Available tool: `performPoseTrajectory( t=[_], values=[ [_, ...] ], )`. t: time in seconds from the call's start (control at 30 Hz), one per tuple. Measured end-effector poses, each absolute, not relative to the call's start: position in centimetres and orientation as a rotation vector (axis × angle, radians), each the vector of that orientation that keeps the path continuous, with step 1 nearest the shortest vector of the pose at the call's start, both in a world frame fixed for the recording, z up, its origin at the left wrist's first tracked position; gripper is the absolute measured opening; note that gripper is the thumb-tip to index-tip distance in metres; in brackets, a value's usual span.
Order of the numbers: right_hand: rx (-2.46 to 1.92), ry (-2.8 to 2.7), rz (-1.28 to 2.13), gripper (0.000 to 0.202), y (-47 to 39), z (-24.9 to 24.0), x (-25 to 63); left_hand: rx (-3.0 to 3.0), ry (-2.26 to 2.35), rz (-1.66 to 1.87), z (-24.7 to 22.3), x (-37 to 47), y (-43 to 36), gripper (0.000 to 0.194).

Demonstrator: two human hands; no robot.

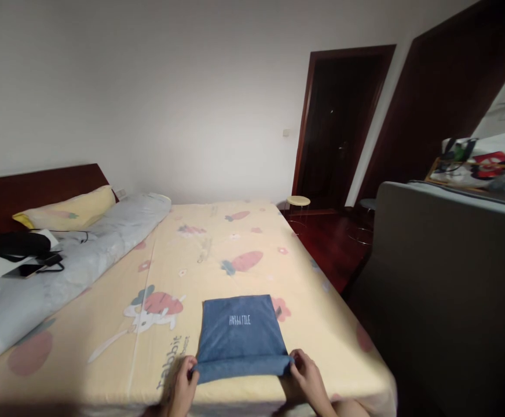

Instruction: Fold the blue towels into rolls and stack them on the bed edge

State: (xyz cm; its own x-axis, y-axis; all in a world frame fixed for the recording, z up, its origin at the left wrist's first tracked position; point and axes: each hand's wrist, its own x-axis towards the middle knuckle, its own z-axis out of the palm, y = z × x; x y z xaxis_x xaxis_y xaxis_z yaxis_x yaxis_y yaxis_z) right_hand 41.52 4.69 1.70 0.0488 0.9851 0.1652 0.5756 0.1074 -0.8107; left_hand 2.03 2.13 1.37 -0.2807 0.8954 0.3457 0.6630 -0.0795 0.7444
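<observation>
Blue cloth (241, 337) nr bed's (343, 370) near edge; L hand (185, 383) & R hand (308, 375) pinch its roll's ends, fingers nearly closed. Uneven pull cd skew roll.

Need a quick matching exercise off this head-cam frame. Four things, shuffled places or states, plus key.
Things:
1. blue cloth
2. left hand
3. yellow pillow
4. round stool

Places or states:
A. next to the dark headboard
B. spread on the bed, with its near edge rolled up
C. standing on the dark red floor near the door
D. gripping one end of a roll of fabric

Pairs: 1-B, 2-D, 3-A, 4-C
</observation>
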Motion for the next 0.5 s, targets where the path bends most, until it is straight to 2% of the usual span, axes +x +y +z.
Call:
performPoseTrajectory(
  t=[0.13,0.27,0.37,0.5],
  values=[
    [-1.599,-1.623,0.567,0.031,5.4,-0.4,41.3,1.742,1.962,1.275,1.1,2.5,2.9,0.021],
    [-1.605,-1.760,0.166,0.029,5.7,-2.6,41.1,1.837,2.235,1.100,0.4,3.0,2.9,0.023],
    [-1.549,-1.821,-0.129,0.040,5.3,-3.4,40.6,1.870,2.408,0.942,0.3,3.8,2.6,0.026],
    [-1.341,-2.009,-0.242,0.054,3.7,-3.3,38.4,2.155,2.192,0.896,0.6,6.5,1.9,0.035]
  ],
)
